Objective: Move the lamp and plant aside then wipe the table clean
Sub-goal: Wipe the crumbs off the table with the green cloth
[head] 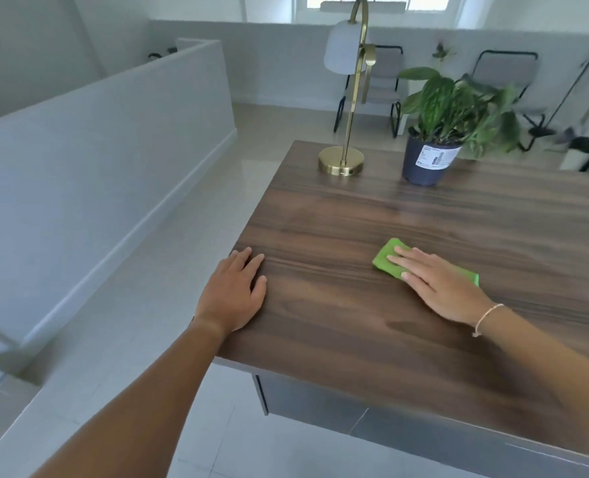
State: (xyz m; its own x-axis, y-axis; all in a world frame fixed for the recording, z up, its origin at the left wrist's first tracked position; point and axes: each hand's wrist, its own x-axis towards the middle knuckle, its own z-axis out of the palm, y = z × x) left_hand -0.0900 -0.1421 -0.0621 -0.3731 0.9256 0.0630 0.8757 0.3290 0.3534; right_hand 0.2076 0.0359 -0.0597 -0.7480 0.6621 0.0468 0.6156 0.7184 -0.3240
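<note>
A dark wooden table (355, 322) fills the right half of the view. A brass lamp (342, 161) with a white shade stands near its far left corner. Right of the lamp sits a leafy green plant (427, 160) in a dark pot with a white label. My right hand (438, 284) lies flat, fingers together, pressing a green cloth (384, 255) onto the tabletop at mid right. My left hand (232, 293) rests palm down on the table's left edge, holding nothing.
The table's left edge drops to a pale tiled floor. A low white wall runs along the far left. Two black-framed chairs (382, 84) stand behind the table by the back wall. A black stand (541, 129) is at far right.
</note>
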